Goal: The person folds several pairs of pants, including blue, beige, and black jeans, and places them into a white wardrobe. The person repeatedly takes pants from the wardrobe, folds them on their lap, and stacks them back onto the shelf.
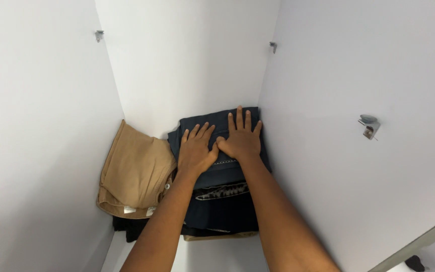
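Observation:
Both my hands lie flat, palms down, on top of a stack of folded dark clothes (221, 199) inside a white cupboard. My left hand (196, 150) rests on the left part of the top dark blue garment (226, 169), fingers spread. My right hand (241, 137) presses the same garment beside it, thumbs almost touching. Neither hand grips anything. The stack stands against the right wall, and a tan layer (220, 235) shows at its bottom.
A folded tan garment (136, 171) leans at the left on a black piece (129, 227). White cupboard walls close in on three sides. Metal shelf pegs stick out of the walls: upper left (98, 35), upper right (273, 47), right (368, 126).

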